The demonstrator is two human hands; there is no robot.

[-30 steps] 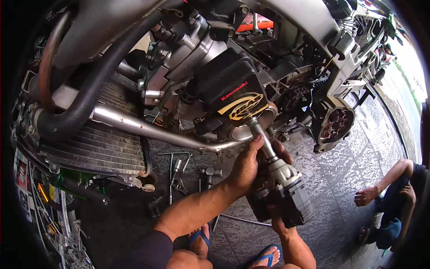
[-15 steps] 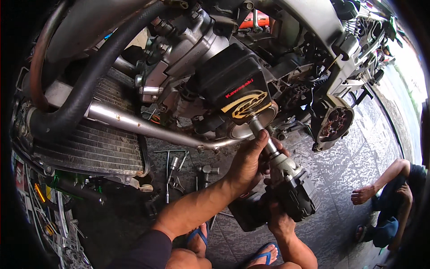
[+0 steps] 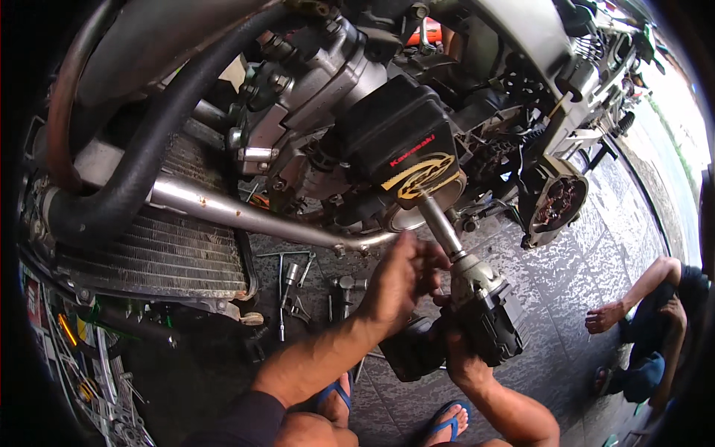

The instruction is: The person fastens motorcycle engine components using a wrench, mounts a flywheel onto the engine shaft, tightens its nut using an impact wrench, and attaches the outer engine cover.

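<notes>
My right hand (image 3: 468, 365) is wrapped round the grip of a cordless impact wrench (image 3: 488, 316), black with a pale metal nose and a bulky battery at its lower left. A long silver socket (image 3: 442, 227) runs from its nose up to the lower edge of the black engine cover (image 3: 402, 138), which bears a yellow emblem. The socket's far tip is hidden there. Just left of the socket is my left hand (image 3: 395, 279), off it, with fingers apart and slightly blurred, holding nothing I can see.
A radiator (image 3: 186, 257) and a silver exhaust pipe (image 3: 261, 226) stand at the left. Several hand tools, including a T-handle wrench (image 3: 282, 298), lie on the floor below. An opened round housing (image 3: 557, 205) hangs at the right. Another person's hand (image 3: 607, 318) is at far right.
My left hand has let go of the socket and shifted left and slightly down. The wrench stays at the engine cover in my right hand. The view has shifted slightly.
</notes>
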